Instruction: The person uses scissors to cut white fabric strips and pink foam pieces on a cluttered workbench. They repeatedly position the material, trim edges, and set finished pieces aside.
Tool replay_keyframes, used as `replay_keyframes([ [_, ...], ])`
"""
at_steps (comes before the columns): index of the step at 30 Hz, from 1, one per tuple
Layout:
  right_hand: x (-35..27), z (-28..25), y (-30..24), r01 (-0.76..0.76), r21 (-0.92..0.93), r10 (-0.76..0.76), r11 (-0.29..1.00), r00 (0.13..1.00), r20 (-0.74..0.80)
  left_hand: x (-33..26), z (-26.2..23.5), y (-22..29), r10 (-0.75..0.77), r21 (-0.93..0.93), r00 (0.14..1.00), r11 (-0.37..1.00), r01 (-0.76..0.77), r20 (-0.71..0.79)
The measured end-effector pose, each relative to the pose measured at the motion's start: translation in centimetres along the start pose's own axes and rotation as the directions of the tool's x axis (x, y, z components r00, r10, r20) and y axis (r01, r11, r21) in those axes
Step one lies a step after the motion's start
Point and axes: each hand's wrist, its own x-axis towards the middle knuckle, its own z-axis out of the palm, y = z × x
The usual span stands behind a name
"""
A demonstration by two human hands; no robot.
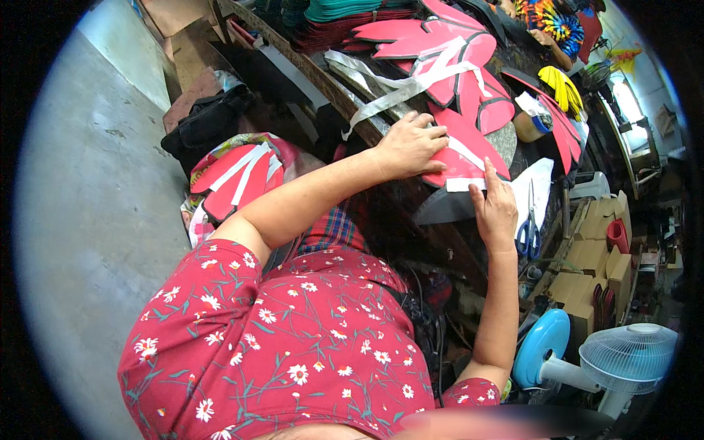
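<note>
A pinkish-red cut piece [469,139] with a dark edge lies on the worktable, with white strips [469,185] along its near edge and across it. My left hand [412,147] rests on the piece's left side, fingers apart and partly bent. At its near right edge is my right hand [496,213], its index finger stretched out over the piece and its thumb by the end of the near strip. More red pieces [447,51] with dark outlines lie beyond, and a long loose white strip [400,94] runs across them. Blue-handled scissors [529,238] lie right of my right hand.
A tub [533,121] stands right of the red pieces, near yellow pieces [562,89]. White sheet material [535,187] lies under the scissors. More taped red pieces [238,180] sit at my left. A fan [627,356] and cardboard boxes [587,257] are at right. Another person [561,33] is beyond the table.
</note>
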Motion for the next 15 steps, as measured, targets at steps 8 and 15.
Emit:
replay_keyframes([
  [8, 0.1, -0.2, 0.0, -0.018, 0.073, 0.016, 0.997, 1.0, 0.022, 6.7, -2.2, -4.6, -0.257, 0.166, 0.936, 0.939, 0.301, -0.242],
  [15, -1.8, -0.2, 2.3, -0.158, 0.527, 0.167, 0.835, 0.986, 0.031, 5.0, -1.4, -2.5, 0.032, -0.085, 0.965, 0.995, -0.056, -0.26],
])
